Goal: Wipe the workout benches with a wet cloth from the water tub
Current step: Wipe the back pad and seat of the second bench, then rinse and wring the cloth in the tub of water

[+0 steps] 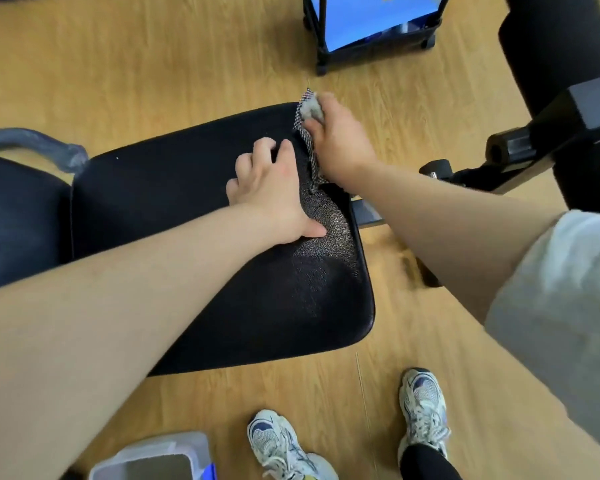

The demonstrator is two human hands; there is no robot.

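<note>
The right hand (336,140) grips a bunched checked cloth (306,138) and holds it against the far right corner of the black bench (174,202). Part of the cloth sticks out past the fingers and over the far edge, and a strip of it trails back under the wrist along the right edge. The left hand (271,188) lies just beside it on the pad. It holds nothing; its fingers are spread and a little bent and its thumb is flat on the surface. Near the bench's right edge the pad has a grainy shine.

A second dark pad (18,216) joins the bench at its left end. The water tub (153,459), clear plastic, stands on the wooden floor (136,64) off the bench's near edge, beside the person's left shoe (278,445). A black cart (371,26) with a blue inside stands on the floor beyond the far edge.
</note>
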